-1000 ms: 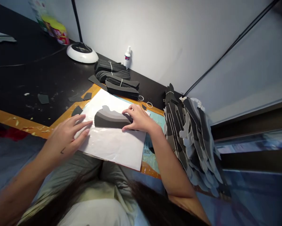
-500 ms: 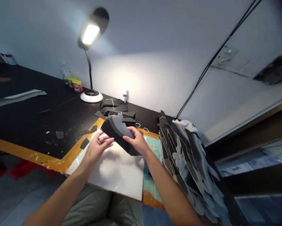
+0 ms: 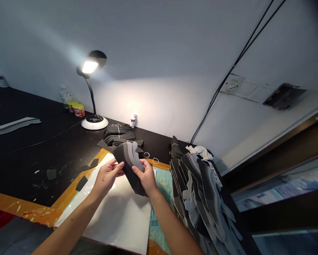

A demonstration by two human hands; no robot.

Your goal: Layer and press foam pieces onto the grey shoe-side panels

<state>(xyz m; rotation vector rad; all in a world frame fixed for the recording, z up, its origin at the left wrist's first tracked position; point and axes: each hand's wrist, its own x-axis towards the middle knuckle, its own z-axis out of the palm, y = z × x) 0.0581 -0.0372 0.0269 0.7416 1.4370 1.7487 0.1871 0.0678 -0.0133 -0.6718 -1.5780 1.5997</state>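
A flat curved piece point(image 3: 128, 163), black along one side and banded in greys on the other, is held tilted above a white sheet point(image 3: 121, 221). My left hand point(image 3: 108, 177) pinches its left edge between thumb and fingers. From the right side, my right hand point(image 3: 145, 175) grips the same piece, thumb on top and the other fingers partly hidden. Just beyond it lie stacked dark strips point(image 3: 118, 134) tied with a white band. At the right, a large pile of similar black and grey pieces point(image 3: 198, 191) is fanned over the table.
A lit desk lamp point(image 3: 95, 122) stands at the back, with yellow-lidded tubs point(image 3: 79, 110) and a clear bottle point(image 3: 65, 96) to its left. A small white bottle point(image 3: 132, 121) stands by the wall. Small dark scraps point(image 3: 51, 174) and pale strips point(image 3: 14, 126) lie on the black tabletop point(image 3: 42, 150).
My left hand has closed onto the left edge of the curved piece; its fingers were spread beside it before. The whole view has shifted, with the table's things appearing lower and further left.
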